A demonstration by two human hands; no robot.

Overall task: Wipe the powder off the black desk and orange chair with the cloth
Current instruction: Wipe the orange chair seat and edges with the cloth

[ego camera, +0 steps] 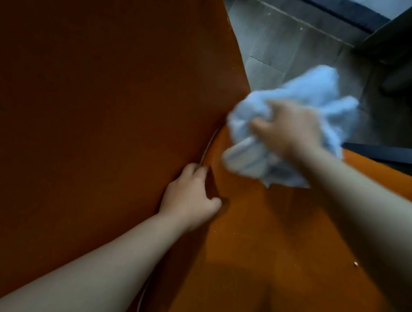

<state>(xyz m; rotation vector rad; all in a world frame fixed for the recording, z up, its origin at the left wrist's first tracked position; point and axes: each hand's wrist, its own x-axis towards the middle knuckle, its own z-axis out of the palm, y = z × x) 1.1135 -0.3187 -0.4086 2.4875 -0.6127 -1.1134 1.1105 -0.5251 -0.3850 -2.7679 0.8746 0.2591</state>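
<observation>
Over the far end of the orange chair (266, 245) seat, your right hand (287, 130) clenches the bunched cloth (302, 95); left hand (190, 199) grips the backrest (73, 109) edge. Powder specks (356, 263) lie nearer you, right hand closest.

head view, steeply down, close over chair (279, 247)

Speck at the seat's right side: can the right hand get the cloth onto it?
Probably yes. The speck lies uncovered on bare seat; the right hand holds the cloth above the seat, and the left hand grips the backrest, aside.
</observation>
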